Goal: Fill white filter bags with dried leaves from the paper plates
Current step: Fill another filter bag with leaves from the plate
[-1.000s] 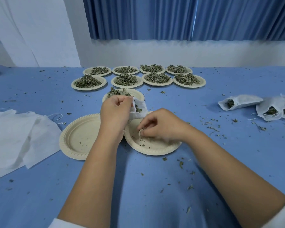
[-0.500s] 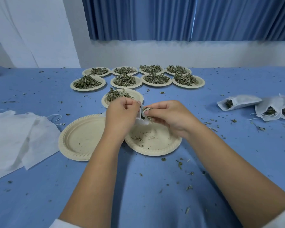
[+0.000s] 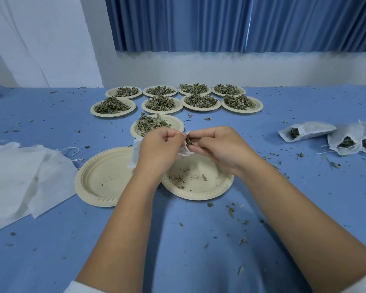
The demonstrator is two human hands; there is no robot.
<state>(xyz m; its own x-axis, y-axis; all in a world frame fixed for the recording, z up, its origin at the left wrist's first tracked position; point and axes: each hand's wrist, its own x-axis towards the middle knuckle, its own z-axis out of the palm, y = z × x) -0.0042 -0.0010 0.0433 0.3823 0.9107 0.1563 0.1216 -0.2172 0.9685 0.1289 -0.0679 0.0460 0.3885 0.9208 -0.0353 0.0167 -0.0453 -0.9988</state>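
My left hand grips a white filter bag by its mouth, above a paper plate that holds only crumbs. My right hand pinches a tuft of dried leaves right at the bag's opening. Just behind my hands stands a plate of dried leaves, partly hidden by my left hand. An empty plate lies at the left of the crumb plate.
Several leaf-filled plates stand in two rows at the back. Flat empty bags lie piled at the left. Filled bags lie at the right. Leaf crumbs are scattered over the blue table.
My right hand rose from the crumb plate with a pinch of leaves and now meets the bag's mouth. My left hand kept hold of the bag.
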